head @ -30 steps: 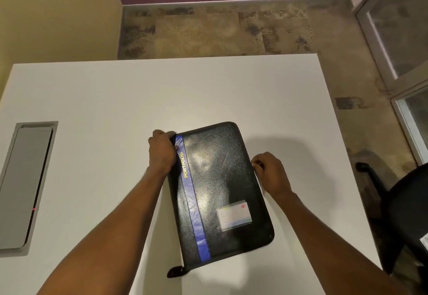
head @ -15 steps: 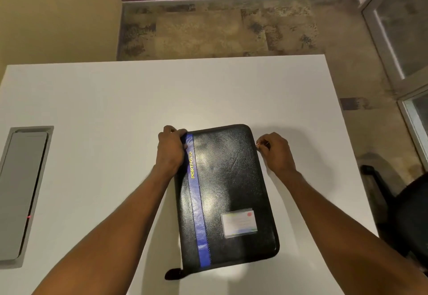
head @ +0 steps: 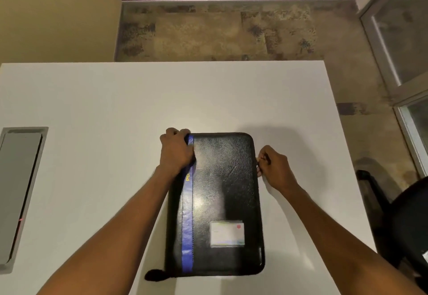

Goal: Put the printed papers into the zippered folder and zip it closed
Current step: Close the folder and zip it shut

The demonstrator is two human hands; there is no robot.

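Right hand (head: pixel 275 169) slid nearer along the folder (head: pixel 222 192) right edge; folder turned squarer. Fingers curled, pinching a small zip pull (head: pixel 261 157). Left hand (head: pixel 176 151) grips the far-left corner, fingers over the edge. Folder lies flat, closed, on the table (head: pixel 92 100).

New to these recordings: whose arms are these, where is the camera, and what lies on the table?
No machine here: a person works with bare hands, filmed by a camera worn on their head, looking down. On the white table lies a black zippered folder, cover shut. The left hand grips its far left corner; the right hand pinches something small at its right edge, probably the zip pull. No loose papers show. A grey panel sits in the table's left side.
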